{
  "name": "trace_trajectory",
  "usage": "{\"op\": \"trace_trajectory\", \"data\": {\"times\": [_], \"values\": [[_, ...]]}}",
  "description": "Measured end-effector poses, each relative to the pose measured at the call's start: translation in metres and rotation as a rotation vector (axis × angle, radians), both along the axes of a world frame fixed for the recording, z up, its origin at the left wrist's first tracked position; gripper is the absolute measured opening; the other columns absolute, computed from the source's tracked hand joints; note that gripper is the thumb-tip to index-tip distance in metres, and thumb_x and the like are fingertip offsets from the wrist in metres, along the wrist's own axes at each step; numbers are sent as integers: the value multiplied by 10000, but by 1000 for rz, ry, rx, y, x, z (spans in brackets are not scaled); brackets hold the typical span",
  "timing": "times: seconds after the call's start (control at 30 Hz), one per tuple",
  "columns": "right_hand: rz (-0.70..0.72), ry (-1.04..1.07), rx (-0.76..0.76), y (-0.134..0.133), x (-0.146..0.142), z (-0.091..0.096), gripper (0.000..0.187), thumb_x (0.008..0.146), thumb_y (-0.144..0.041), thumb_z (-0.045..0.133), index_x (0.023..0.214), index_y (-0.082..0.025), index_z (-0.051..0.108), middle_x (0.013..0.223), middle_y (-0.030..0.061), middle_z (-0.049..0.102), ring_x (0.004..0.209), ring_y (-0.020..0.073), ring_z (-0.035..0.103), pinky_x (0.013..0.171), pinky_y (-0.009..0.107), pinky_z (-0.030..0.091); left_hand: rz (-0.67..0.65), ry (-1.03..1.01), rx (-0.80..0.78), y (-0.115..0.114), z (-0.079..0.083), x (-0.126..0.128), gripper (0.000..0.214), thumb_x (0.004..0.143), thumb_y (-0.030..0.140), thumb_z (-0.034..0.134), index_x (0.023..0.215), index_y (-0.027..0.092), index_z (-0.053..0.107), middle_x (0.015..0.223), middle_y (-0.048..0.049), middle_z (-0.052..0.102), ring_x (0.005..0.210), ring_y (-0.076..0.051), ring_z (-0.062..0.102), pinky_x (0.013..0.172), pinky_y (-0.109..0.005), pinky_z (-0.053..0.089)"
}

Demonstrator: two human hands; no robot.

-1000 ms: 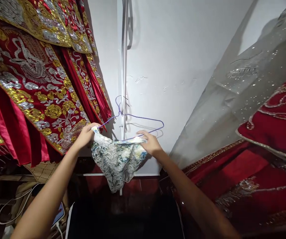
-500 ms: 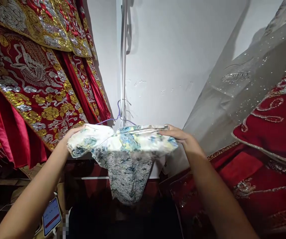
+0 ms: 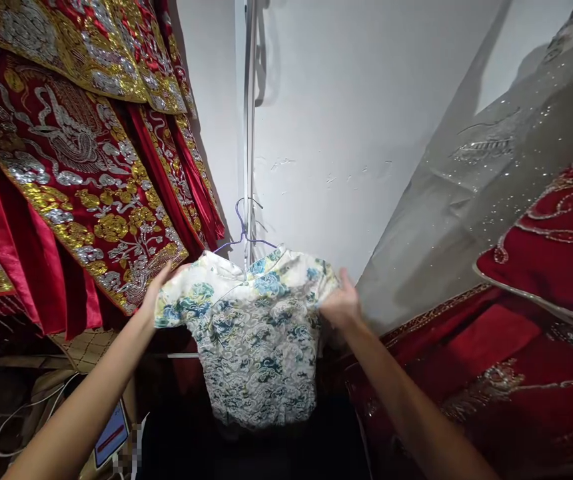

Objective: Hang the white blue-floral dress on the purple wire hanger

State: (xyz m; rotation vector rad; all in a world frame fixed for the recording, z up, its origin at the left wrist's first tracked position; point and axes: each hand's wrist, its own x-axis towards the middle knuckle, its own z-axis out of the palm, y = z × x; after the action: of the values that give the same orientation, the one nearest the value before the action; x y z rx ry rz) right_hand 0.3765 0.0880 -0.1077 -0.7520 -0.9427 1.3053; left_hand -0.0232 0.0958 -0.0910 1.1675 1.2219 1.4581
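A short-sleeved floral garment point(image 3: 266, 340), white with blue, green and yellow flowers, hangs in front of me on a purple wire hanger point(image 3: 243, 233). Its front faces me, and its lower end runs into shadow, so I cannot tell whether it is a top or a dress. My left hand point(image 3: 156, 297) is closed on the end of the left sleeve, some fingers hidden behind the cloth. At the opposite sleeve, my right hand point(image 3: 341, 303) is curled over the edge, a little blurred, with one digit pointing up.
Red garments with gold and silver embroidery point(image 3: 81, 153) hang close on the left. To the right are a sheer glittering cloth point(image 3: 431, 220) and a beaded red garment point(image 3: 551, 253). A metal pole point(image 3: 249, 133) stands before the white wall. A phone point(image 3: 111, 437) with a cable lies lower left.
The garment has dropped from a raised, folded-over position and now hangs with its front spread. My right hand has shifted left and down a little; my left hand has moved slightly right.
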Motion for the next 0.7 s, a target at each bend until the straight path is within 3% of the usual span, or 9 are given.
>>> {"op": "trace_trajectory", "data": {"times": [0.13, 0.27, 0.33, 0.4, 0.47, 0.5, 0.57, 0.63, 0.7], "values": [[109, 95, 52, -1, 13, 33, 748, 799, -783, 402, 1168, -181, 646, 1227, 158, 655, 1217, 343, 568, 1018, 551, 431, -254, 118, 18, -6, 38, -7, 564, 802, 650, 602, 1044, 151, 708, 917, -105, 716, 847, -274, 668, 696, -342, 528], [189, -40, 197, -11, -10, 75, 805, 787, -829, 349, 1254, -230, 615, 1251, 123, 651, 1285, 335, 519, 1059, 550, 393, -150, 606, 289, -2, 67, 9, 371, 849, 540, 617, 902, 181, 692, 832, -32, 676, 756, -180, 589, 653, -239, 433], [301, -170, 234, -18, -25, 87, 889, 771, -884, 268, 1190, -202, 656, 1175, 143, 683, 1248, 350, 548, 999, 542, 439, -16, 723, 388, 4, 68, 20, 362, 876, 522, 585, 794, 176, 652, 698, 1, 607, 652, -149, 515, 601, -231, 377], [545, -372, 253, -25, -36, 87, 901, 754, -899, 310, 1105, -166, 698, 1094, 164, 709, 1173, 364, 598, 941, 517, 483, 125, 668, 444, 8, 61, 30, 397, 897, 513, 556, 692, 174, 592, 611, 17, 525, 584, -132, 448, 561, -235, 334], [750, -630, 276, -31, -44, 75, 746, 791, -798, 473, 1107, -163, 706, 1088, 155, 717, 1110, 338, 637, 941, 478, 499, 184, 497, 476, 8, 50, 42, 455, 932, 527, 489, 645, 179, 546, 594, 15, 488, 566, -129, 427, 552, -243, 329], [753, -758, 301, -34, -49, 65, 643, 817, -703, 553, 1164, -178, 686, 1140, 141, 705, 1110, 315, 639, 967, 462, 491, 186, 387, 477, 6, 44, 49, 476, 943, 542, 461, 641, 182, 538, 602, 10, 486, 568, -130, 431, 555, -246, 338], [548, -985, 392, -38, -60, 41, 610, 827, -510, 661, 1355, -222, 560, 1336, 124, 607, 1209, 291, 582, 1045, 458, 445, 176, 199, 464, -2, 38, 66, 524, 952, 581, 418, 623, 187, 524, 625, -5, 500, 586, -132, 454, 569, -249, 362], [245, -1168, 508, -41, -75, 17, 879, 755, -391, 744, 1517, -234, 336, 1533, 135, 393, 1383, 318, 405, 1129, 497, 352, 128, 33, 423, -12, 39, 87, 583, 962, 609, 354, 560, 199, 452, 589, -4, 465, 552, -128, 442, 558, -251, 380], [21, -1316, 616, -44, -90, 0, 1086, 678, -296, 777, 1572, -216, 165, 1614, 143, 209, 1479, 353, 197, 1188, 551, 221, -50, -171, 334, -23, 45, 107, 599, 968, 595, 332, 511, 209, 355, 514, 17, 380, 468, -114, 380, 510, -250, 380]]}}
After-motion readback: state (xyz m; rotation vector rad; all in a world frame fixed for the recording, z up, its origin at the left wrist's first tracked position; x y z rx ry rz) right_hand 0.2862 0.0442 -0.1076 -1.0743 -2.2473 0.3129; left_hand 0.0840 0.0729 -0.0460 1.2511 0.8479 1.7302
